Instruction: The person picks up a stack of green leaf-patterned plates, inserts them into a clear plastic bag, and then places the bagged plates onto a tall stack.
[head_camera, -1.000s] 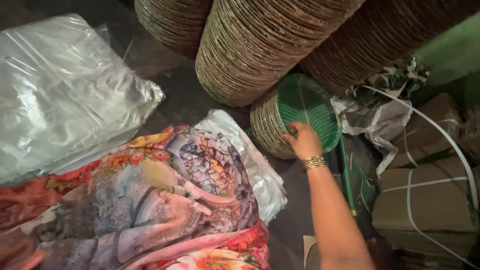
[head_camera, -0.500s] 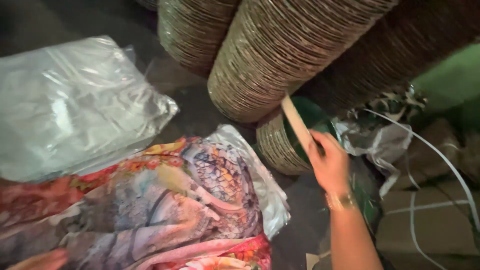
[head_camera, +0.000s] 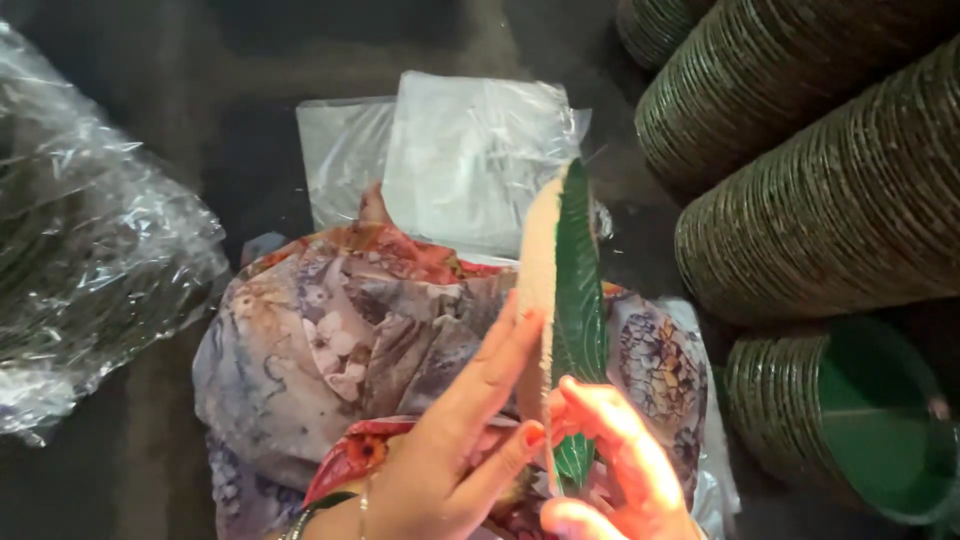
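A thin stack of green leaf plates (head_camera: 568, 300) with pale undersides stands on edge over my lap, which is covered in flowered cloth (head_camera: 340, 350). My left hand (head_camera: 470, 430) lies flat against the pale side of the stack. My right hand (head_camera: 615, 465) pinches the green side near its lower edge. Both hands grip the same stack between them.
Clear plastic bags (head_camera: 470, 160) lie on the dark floor beyond my lap. A crinkled plastic bundle (head_camera: 80, 260) sits at the left. Long rolls of stacked leaf plates (head_camera: 820, 210) fill the right side, and one short stack with a green face (head_camera: 870, 420) is at lower right.
My right hand took plates off the short green-faced stack and brought them over my lap. My left hand has come in and pressed against them. The view has swung left.
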